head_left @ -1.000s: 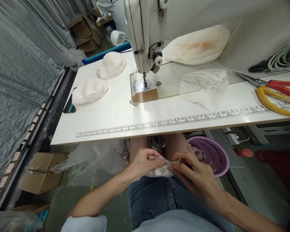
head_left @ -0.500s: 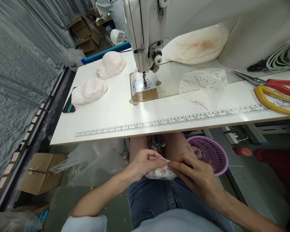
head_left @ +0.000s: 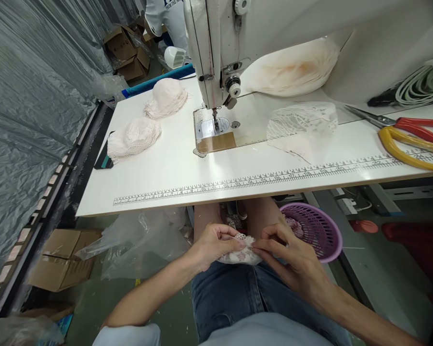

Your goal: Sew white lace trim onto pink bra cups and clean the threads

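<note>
Over my lap, just below the table edge, a small white lace piece is held between both hands. My left hand pinches its left side, thumb on top. With thumb and fingertips my right hand grips its upper right edge. The underside of the lace and some of my fingers are hidden. Beyond the hands stands a white sewing machine, its needle over the metal plate. White lace cups lie in two piles, a nearer pile and a farther pile, at the table's left.
Scissors with red and yellow handles lie on the right of the table, near a flat lace piece. A purple basket stands below. Cardboard boxes and plastic bags are at left. Another person is behind.
Between my hands the lace has shifted slightly, and more of its upper edge shows. Both hands keep their hold nearly in place. The view has moved a little.
</note>
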{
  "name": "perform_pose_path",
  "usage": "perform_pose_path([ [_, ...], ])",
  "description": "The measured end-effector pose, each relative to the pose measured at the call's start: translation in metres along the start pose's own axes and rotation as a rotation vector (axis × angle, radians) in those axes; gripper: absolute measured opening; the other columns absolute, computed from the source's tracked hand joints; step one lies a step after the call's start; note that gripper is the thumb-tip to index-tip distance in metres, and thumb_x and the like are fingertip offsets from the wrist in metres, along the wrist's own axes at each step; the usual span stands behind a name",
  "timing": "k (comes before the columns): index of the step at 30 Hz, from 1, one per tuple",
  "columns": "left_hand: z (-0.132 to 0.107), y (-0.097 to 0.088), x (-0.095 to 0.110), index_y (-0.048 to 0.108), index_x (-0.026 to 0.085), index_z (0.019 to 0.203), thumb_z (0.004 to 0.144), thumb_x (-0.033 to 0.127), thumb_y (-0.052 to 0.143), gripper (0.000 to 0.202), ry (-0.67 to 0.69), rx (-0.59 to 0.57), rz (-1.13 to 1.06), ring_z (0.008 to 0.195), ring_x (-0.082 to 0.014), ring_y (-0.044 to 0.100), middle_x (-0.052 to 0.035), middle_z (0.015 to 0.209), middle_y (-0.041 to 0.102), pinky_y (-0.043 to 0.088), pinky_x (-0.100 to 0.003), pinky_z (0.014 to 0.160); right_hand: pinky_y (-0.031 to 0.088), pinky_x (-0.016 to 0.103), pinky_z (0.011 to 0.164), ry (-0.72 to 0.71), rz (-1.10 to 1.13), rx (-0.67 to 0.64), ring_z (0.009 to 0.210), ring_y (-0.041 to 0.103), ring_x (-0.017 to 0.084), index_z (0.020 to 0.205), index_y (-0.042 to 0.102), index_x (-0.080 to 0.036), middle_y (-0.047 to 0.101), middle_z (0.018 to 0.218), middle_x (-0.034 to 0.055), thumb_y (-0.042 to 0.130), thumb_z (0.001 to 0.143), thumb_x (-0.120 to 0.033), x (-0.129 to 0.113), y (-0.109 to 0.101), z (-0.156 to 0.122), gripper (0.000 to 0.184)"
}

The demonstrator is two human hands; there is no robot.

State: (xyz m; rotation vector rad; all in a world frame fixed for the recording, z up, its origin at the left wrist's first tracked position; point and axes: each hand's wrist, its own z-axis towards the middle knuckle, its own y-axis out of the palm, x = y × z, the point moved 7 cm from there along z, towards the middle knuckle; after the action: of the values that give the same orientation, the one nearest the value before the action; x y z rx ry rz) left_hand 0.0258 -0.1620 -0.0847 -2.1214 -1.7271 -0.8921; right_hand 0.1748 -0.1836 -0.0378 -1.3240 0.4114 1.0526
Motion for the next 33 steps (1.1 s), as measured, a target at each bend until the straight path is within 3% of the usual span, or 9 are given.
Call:
perform_pose_path([
  [8,-0.001,0.002,0.001,0.069,0.009,0.076,0.044,0.042,0.086,0.049,0.015,-0.039,0.038,0.054,-0.0100,0.056,-0.0036,0.065,0.066,0.042,-0.022,0.056,0.046,0.025,0.060,0.343,0.429,-0.102,0.079,0.059,0.018,0.078,0.057,-0.021,0.062,0.085,0.0051,0.048,0.090,-0.033,0.016,0.008,0.009,0.020],
  [22,0.004,-0.001,-0.003,0.070,0.010,0.077,0.045,0.043,0.086,0.048,0.029,-0.044,0.068,0.056,-0.0111,0.057,-0.0036,0.066,0.066,0.043,-0.023,0.057,0.045,0.026,0.059,0.500,0.560,-0.146,0.069,0.056,0.017,0.071,0.057,-0.019,0.061,0.074,0.0030,0.053,0.083,-0.042,0.029,0.018,0.010,0.026],
  [33,0.003,0.000,0.001,0.070,0.010,0.077,0.053,0.044,0.082,0.042,0.068,-0.084,0.170,0.053,-0.0093,0.053,-0.0027,0.064,0.065,0.038,-0.020,0.052,0.040,0.025,0.057,0.593,0.745,-0.163,0.065,0.049,0.012,0.065,0.046,-0.019,0.054,0.074,0.0004,0.061,0.075,-0.040,0.037,0.032,0.008,0.028],
])
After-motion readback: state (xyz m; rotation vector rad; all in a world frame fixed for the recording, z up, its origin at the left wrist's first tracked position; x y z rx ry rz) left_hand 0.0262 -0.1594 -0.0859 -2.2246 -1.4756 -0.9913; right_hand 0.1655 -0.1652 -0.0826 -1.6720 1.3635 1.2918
